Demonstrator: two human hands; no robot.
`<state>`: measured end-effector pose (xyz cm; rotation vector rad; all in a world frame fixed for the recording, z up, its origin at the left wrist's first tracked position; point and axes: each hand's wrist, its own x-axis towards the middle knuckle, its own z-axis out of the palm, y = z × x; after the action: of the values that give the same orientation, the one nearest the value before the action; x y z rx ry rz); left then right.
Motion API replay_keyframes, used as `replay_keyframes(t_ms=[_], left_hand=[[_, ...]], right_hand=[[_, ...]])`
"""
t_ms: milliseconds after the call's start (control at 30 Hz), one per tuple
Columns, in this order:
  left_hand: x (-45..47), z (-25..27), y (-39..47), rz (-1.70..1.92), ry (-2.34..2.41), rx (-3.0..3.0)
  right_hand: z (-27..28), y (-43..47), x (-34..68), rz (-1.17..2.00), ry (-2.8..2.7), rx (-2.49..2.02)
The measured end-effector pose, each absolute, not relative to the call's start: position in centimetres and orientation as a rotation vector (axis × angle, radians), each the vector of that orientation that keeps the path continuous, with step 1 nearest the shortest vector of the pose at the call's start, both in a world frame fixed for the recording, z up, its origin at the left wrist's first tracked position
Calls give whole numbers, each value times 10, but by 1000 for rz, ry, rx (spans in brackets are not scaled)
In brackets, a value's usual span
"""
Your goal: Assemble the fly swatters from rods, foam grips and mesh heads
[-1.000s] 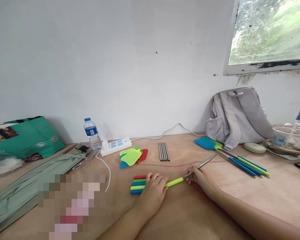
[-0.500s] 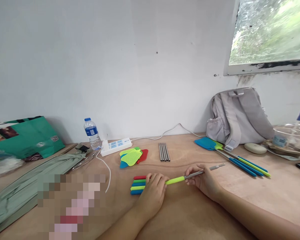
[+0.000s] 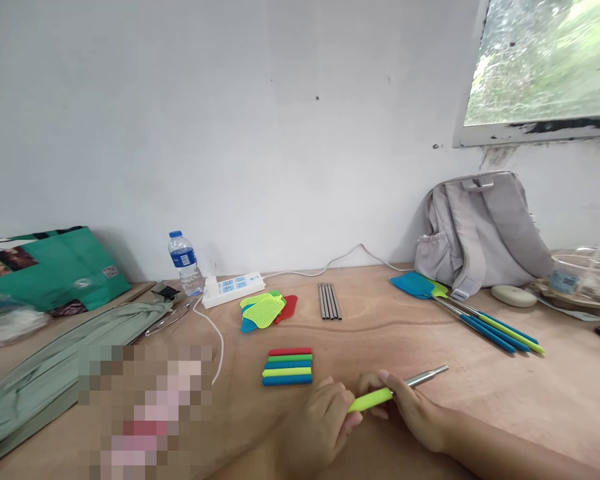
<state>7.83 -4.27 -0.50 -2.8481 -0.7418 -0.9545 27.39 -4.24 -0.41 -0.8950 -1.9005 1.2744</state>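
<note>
Both hands meet low in the near middle of the tabletop (image 3: 430,413), a pale, smooth plywood sheet with faint grain. They share one thing: a thin rod (image 3: 397,389) with a soft, lime-green sleeve on its left half and a bare, dull-grey metal tube on its right half, which ends in a narrower stepped tip pointing right and slightly away. The left hand (image 3: 317,430) has its grip closed around the green end, fingers curled over it. The right hand (image 3: 413,410) pinches the rod where green meets metal, thumb on top and fingers under, grip closed. The rod is lifted just off the wood, tilted up to the right.

Just beyond the hands lies a neat stack of five short sleeves (image 3: 289,366), matte and rubbery, in red, green, blue, yellow-green and blue, side by side and touching. Farther back lie a few flat, mesh-patterned swatter heads (image 3: 266,311) in yellow-green, blue and red, overlapping. To their right is a tight row of plain metal tubes (image 3: 329,301). On the far right, finished swatters (image 3: 473,317) lie with blue and green handles, near a grey fabric backpack (image 3: 483,230) leaning on the white wall.
</note>
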Motion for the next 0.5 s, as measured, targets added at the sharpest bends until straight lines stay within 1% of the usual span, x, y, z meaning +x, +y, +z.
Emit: replay_keyframes(t_ms=[133,333,500], left_hand=[[78,-14,-43,-932,-692,-2800],[78,-13,-41,-925,-642,-2771],[78,-2,-29,-913,-817,-2775]], right_hand=[[0,-49,276,1351,-1964,-964],[0,-50,274,1343,-1990,-957],[-14,-22,271,1522,-1673,-1085]])
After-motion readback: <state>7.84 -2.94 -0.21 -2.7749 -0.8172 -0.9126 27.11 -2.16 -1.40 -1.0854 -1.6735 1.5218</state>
